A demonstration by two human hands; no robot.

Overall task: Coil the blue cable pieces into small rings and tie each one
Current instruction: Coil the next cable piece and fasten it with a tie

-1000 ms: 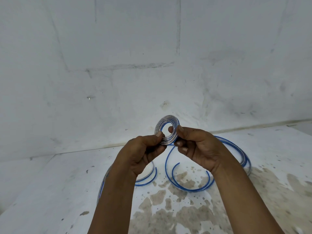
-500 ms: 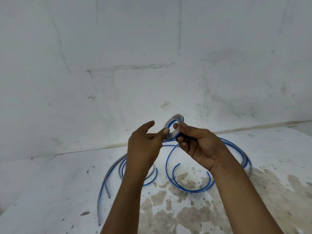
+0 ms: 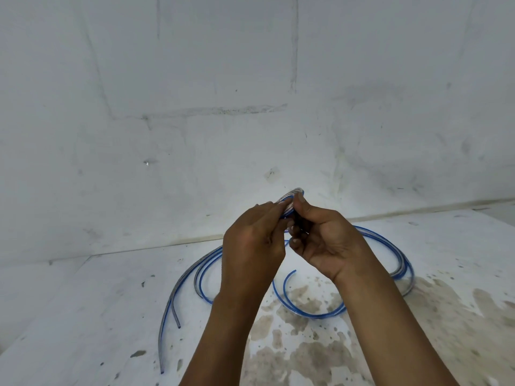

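A small ring of coiled blue cable [image 3: 291,197] is held up in front of the wall, tilted nearly edge-on, so only its top shows above my fingers. My left hand [image 3: 255,246] pinches the ring's left side with its fingertips. My right hand [image 3: 320,240] grips the ring's right side, thumb on top and fingers curled below. Loose blue cable pieces lie on the white surface below: long curved strands at the left [image 3: 178,296], an open loop under my hands [image 3: 303,309] and a bundle of arcs at the right [image 3: 401,266].
The white surface [image 3: 83,316] carries brown stains [image 3: 306,344] near me and at the right. A plain white wall [image 3: 250,93] rises close behind it. The surface's left edge runs diagonally at the lower left.
The ring has tipped from facing me to nearly edge-on. My left hand, which had its fingers spread half a second ago, has closed back onto the ring, and both hands sit closer together.
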